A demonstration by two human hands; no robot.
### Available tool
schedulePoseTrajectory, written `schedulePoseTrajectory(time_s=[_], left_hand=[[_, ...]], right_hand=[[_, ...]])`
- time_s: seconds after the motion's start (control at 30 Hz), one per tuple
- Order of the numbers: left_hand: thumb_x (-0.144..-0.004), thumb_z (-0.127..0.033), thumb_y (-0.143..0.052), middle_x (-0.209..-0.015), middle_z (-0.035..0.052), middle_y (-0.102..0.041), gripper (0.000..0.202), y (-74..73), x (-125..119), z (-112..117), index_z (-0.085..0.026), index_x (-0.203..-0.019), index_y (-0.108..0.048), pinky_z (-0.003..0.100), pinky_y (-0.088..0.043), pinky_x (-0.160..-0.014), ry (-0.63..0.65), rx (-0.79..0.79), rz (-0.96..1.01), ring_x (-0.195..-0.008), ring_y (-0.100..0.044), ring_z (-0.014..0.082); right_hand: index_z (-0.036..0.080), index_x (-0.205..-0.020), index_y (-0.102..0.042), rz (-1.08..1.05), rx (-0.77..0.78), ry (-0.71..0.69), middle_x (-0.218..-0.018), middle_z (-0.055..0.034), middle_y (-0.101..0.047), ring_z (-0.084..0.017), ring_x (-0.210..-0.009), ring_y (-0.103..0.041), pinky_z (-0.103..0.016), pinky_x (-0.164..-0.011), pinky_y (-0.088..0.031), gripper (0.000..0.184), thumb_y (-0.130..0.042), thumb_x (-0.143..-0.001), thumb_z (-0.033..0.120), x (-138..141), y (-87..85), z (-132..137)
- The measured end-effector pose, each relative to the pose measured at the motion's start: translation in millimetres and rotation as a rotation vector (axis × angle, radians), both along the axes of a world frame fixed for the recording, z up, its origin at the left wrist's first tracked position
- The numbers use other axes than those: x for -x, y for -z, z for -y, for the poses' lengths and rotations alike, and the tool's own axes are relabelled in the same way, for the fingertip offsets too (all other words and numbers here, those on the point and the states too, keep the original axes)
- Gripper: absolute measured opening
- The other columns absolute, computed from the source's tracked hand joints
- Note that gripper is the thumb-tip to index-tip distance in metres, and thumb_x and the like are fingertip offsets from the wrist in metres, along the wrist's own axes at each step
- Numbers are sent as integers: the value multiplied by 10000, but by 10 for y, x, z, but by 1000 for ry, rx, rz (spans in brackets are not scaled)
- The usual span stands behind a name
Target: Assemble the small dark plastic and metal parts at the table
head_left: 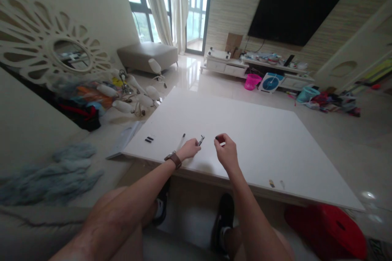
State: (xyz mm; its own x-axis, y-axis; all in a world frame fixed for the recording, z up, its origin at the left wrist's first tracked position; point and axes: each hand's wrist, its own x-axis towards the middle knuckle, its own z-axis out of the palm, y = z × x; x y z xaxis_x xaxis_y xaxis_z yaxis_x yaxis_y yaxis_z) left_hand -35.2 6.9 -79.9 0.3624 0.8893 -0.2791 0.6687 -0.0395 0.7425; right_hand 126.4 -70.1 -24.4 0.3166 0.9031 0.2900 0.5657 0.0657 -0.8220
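My left hand (190, 149), with a brown-strapped watch on its wrist, is closed around a slim silver-and-dark tool (201, 140) with a short crosswise head. The tool points up and away from me, over the white table. To its right, my right hand (226, 151) pinches a small dark piece (216, 138) between thumb and fingertips; its kind is too small to make out. The hands are apart. Just beyond my left wrist lies a thin clear stick with a dark tip (183, 135). Several small black strips (149, 139) rest farther left on the table.
The white table (260, 142) spans the middle. Near its front edge lie a small yellowish-and-dark piece (271, 183) and a clear piece (282, 184). A red stool (330, 232) stands at lower right. A lamp with several white shades (147, 100) lies beyond the left edge.
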Motion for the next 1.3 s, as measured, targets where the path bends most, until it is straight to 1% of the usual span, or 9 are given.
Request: schedulePoseTrajectory(time_s=[0.17, 0.23, 0.3, 0.37, 0.47, 0.53, 0.73, 1.0, 1.3], left_hand=[[-829, -151, -418, -772, 25, -652, 112, -383, -229, 187, -194, -921, -466, 238, -466, -568, 63, 95, 320, -665, -640, 137], [-798, -133, -419, -749, -3, -618, 181, -472, -269, 244, -196, -958, -473, 217, -423, -519, 17, 154, 549, -591, -581, 112], [-809, -173, -450, -674, -34, -554, 161, -526, -299, 267, -192, -959, -505, 202, -385, -498, -26, 155, 668, -545, -518, 97], [-864, -280, -466, -624, -46, -502, 125, -546, -331, 255, -186, -912, -533, 199, -373, -495, -42, 117, 736, -526, -476, 92], [-924, -456, -429, -610, -40, -488, 316, -527, -367, 205, -176, -857, -559, 208, -371, -491, -23, 77, 815, -519, -461, 95], [-938, -498, -399, -607, -33, -494, 383, -501, -368, 177, -171, -845, -574, 214, -374, -492, -10, 74, 842, -519, -468, 98], [-930, -459, -419, -610, -10, -526, 375, -506, -277, 222, -154, -782, -580, 222, -394, -510, 15, 79, 861, -540, -491, 103], [-906, -425, -446, -586, -24, -510, 309, -581, -217, 338, -161, -789, -556, 211, -373, -460, -1, 140, 897, -489, -467, 95], [-903, -488, -482, -585, -29, -505, 348, -576, -273, 275, -165, -785, -539, 212, -378, -459, -38, 113, 997, -487, -462, 90]], right_hand=[[188, -798, -633, -373, -39, 99, -768, -21, -657, -184, -743, -610, -321, -695, -469, 151, -675, -753, 326, -127, -21, -25], [187, -813, -638, -516, -36, 109, -752, -11, -655, -175, -720, -610, -296, -640, -455, 190, -701, -729, 345, -146, -40, -49], [189, -829, -637, -627, -35, 106, -743, -2, -660, -166, -702, -618, -271, -593, -435, 208, -716, -715, 344, -149, -61, -81], [190, -830, -633, -708, -48, 105, -743, 4, -669, -157, -694, -631, -257, -576, -427, 213, -731, -699, 326, -143, -76, -121], [189, -796, -625, -829, -74, 118, -749, 12, -680, -149, -692, -653, -250, -587, -439, 215, -756, -656, 287, -120, -83, -189], [189, -765, -616, -927, -85, 120, -745, 20, -684, -144, -692, -668, -250, -608, -455, 216, -768, -625, 252, -87, -86, -227], [187, -704, -616, -1110, -94, 66, -731, 16, -712, -139, -702, -685, -234, -624, -471, 205, -789, -594, 182, 98, -109, -251], [199, -714, -633, -1157, -130, 1, -848, -24, -763, -151, -744, -687, -244, -608, -491, 182, -799, -643, 225, 226, -118, -214], [201, -779, -690, -1156, -117, -72, -886, -45, -767, -170, -791, -701, -291, -689, -547, 125, -772, -692, 235, 203, -151, -256]])
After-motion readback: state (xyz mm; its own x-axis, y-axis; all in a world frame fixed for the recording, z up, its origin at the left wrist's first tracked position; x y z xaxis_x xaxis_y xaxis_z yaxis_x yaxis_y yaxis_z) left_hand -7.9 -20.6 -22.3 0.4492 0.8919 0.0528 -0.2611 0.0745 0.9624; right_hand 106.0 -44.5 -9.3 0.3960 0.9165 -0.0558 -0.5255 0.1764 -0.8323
